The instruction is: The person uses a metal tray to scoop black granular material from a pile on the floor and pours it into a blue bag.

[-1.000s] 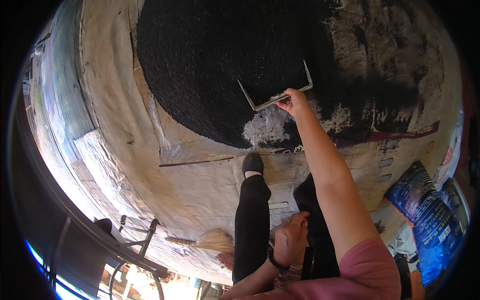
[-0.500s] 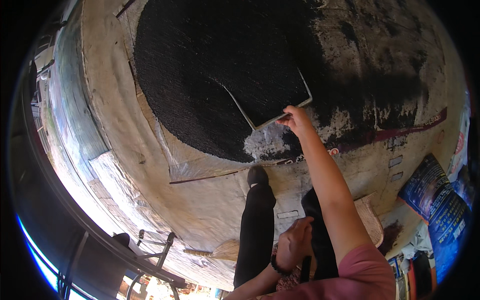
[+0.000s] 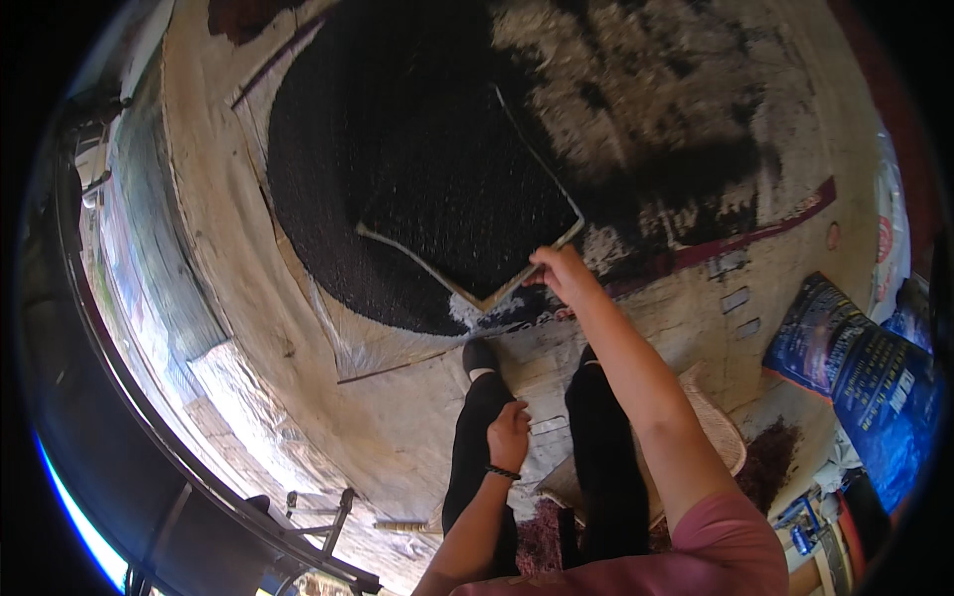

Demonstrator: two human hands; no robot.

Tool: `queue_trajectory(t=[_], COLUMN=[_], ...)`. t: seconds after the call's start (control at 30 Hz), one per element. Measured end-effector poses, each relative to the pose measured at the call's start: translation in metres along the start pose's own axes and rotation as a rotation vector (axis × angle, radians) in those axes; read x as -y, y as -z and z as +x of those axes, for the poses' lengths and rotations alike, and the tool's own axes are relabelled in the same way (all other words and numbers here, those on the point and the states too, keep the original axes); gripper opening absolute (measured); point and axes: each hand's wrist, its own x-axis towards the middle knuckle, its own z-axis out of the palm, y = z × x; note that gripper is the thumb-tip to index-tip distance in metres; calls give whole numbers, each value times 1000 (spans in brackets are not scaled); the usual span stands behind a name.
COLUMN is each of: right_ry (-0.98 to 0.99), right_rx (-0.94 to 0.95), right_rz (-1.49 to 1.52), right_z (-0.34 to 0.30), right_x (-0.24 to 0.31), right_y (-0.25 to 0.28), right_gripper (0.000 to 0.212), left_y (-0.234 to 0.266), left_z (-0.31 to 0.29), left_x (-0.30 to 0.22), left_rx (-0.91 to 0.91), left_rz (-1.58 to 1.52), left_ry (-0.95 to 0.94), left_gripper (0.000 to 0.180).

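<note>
My right hand (image 3: 560,274) grips the near right edge of a thin, pale-edged rectangular frame (image 3: 422,263). The frame lies low over a wide spread of black granular material (image 3: 318,189), and its inside looks black as well. Its far side blends into the black; whether it has a mesh or a base cannot be made out. A whitish bare patch (image 3: 465,314) shows by the frame's near corner. Over my left thigh hangs my left hand (image 3: 509,437), fingers curled in, with nothing visible in them and a dark bracelet at the wrist.
Pale sheeting (image 3: 348,422) covers the floor, smeared black at the far right. Blue printed sacks (image 3: 865,377) lie at the right. A woven fan-shaped thing (image 3: 714,417) and dark reddish granules (image 3: 773,462) are near my right leg. A metal-legged stand (image 3: 338,521) is at lower left.
The frame has come nearer and to the left with my right hand on it, and more of its left side shows. My left hand has moved away from between my knees, forward and left.
</note>
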Motion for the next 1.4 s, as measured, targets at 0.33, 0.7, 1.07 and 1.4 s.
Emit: queue_trajectory(t=[0.33, 0.7, 1.07, 1.4], right_ry=[79, 256, 542, 839], right_rx=[24, 66, -117, -513], right_rz=[-7, 148, 283, 600], right_z=[-164, -346, -562, -717], right_x=[103, 180, 234, 249], right_y=[-37, -31, 74, 170], right_gripper=[18, 18, 19, 22], left_y=[73, 113, 41, -46], left_z=[-95, -147, -176, -161], left_x=[-70, -142, -243, -333], left_rx=[133, 169, 311, 599], left_rz=[-193, -111, -67, 159], left_ry=[115, 48, -30, -241], left_gripper=[19, 19, 20, 20])
